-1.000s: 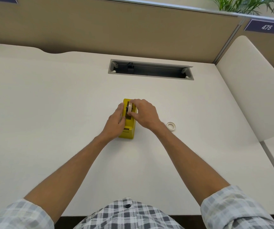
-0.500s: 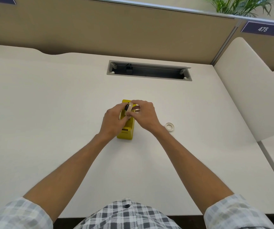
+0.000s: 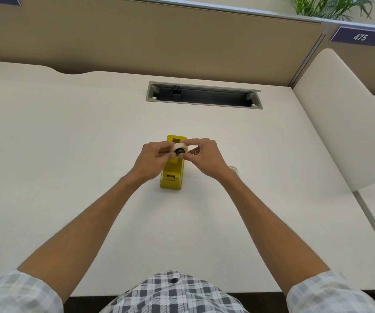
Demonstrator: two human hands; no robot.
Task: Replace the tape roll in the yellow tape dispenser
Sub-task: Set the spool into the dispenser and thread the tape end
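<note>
Head view: your left hand (image 3: 152, 159) and right hand (image 3: 204, 157) pinch the roll (image 3: 179, 148) by its rim, held above the dispenser (image 3: 172, 175), black hub (image 3: 179, 151) facing you, probably to push it out. A spare roll (image 3: 234, 169) lies beside your right wrist on the desk (image 3: 69, 154).

Office cubicle: tan partition (image 3: 150, 39), no. plate "475" (image 3: 360, 37), desk (image 3: 69, 143) w/ cable slot (image 3: 204, 95).

- The yellow plastic tape dispenser (image 3: 172, 175) stands mid-way on the pale desk (image 3: 69, 154).
- The beige tape roll on its black hub (image 3: 179, 148) is above it, between left hand (image 3: 152, 160) and right hand (image 3: 207, 158).
- A small whitish tape ring (image 3: 234, 170) lies right of the dispenser.
- The grey metal cable slot (image 3: 204, 95) is farther back.
</note>
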